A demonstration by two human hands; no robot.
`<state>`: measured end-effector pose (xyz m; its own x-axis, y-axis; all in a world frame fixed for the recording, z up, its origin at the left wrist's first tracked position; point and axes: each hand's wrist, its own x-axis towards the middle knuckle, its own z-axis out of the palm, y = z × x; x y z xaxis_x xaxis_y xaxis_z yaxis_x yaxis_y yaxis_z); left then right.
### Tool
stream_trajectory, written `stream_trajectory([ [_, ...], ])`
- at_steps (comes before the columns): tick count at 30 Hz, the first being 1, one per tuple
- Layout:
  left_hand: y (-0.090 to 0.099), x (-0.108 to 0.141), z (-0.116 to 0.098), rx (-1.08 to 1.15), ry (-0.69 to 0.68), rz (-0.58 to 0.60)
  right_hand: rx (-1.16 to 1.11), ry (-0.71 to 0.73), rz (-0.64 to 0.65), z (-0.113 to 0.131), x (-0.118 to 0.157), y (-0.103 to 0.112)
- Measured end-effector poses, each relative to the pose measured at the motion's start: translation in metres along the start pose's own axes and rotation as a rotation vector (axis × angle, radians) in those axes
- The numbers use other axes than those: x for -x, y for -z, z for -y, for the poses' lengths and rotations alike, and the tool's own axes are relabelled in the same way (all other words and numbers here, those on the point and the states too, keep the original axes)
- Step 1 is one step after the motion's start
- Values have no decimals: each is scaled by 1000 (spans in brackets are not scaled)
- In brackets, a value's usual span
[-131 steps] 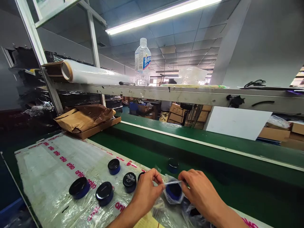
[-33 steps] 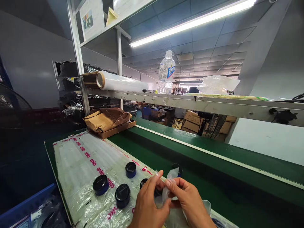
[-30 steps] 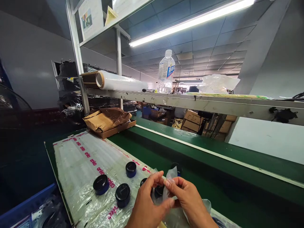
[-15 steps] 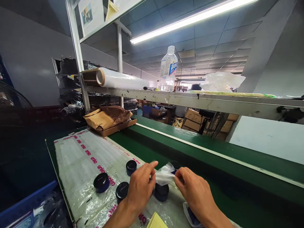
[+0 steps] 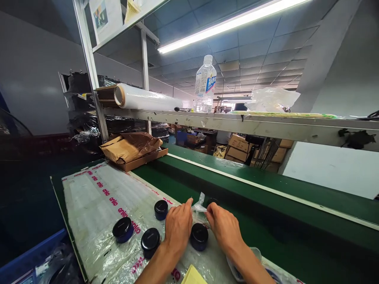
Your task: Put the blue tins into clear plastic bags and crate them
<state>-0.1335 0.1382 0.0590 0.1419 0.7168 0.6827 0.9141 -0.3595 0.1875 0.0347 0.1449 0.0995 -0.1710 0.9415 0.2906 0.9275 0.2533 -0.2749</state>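
Head view: both hands low centre, over printed sheet [image 5: 89, 197].
Left hand [image 5: 177, 227]: fingertips pinched on clear bag [image 5: 199, 208].
Right hand [image 5: 223, 225]: pinching same bag from 3 o'clock.
Bag: held just above jar [image 5: 199, 236], looks empty.
Progress: judged early; jars at 9 o'clock [image 5: 122, 230] [image 5: 150, 239] [image 5: 161, 209] unbagged.

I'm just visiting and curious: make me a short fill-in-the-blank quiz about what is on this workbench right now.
1. Both hands, left hand and right hand, pinch one small clear ____.
2. The jar between the hands has a ____ lid.
3. On the shelf above, a water bottle stands ____.
4. The wrap roll on that shelf lies on its ____.

Missing words: bag; black; upright; side
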Motion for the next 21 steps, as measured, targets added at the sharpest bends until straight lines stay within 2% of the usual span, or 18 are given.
stream_trajectory([
  [9, -16, 20, 9, 100, 11, -43, -97, -5, 153, -10, 7, -11],
  [14, -7, 29, 7, 126, -93, -24, -58, 35, 184, -15, 21, -5],
  [21, 8, 33, 1, 88, -152, 13, 45, 146, 221, -11, 36, 7],
])
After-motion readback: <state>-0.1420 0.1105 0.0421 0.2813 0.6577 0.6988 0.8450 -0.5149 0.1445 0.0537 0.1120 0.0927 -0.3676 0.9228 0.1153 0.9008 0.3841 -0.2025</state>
